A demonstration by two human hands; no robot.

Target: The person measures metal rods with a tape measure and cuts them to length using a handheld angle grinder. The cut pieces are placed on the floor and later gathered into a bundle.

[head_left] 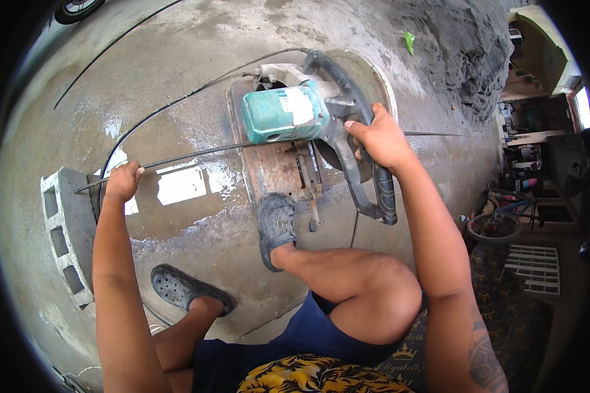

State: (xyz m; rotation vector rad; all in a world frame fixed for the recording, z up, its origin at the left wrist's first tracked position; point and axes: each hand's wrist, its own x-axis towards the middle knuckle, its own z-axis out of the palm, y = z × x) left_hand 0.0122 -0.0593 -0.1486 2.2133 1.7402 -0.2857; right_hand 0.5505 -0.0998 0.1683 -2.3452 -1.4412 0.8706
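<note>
My left hand [122, 182] is closed around a ribbed steel rebar [196, 154], close to its left end by a grey hollow concrete block [78, 229]. From there the rebar runs right, over the rusty base plate [269, 169] of a chop saw and behind its motor; a thin length [432, 134] shows again beyond the saw. The chop saw has a teal motor housing [285, 114] and a black loop handle [385, 196]. My right hand [380, 139] grips that handle, fingers wrapped round its far side. Much of the disc is hidden by the guard and arm.
My clogged foot [276, 226] rests at the base plate's near edge; the other clog [189, 288] stands on the floor. A black cord [157, 110] curves leftward from the saw. Wet patches [180, 187] lie on the concrete. A grey sand pile [465, 59] and a bicycle [495, 226] are at right.
</note>
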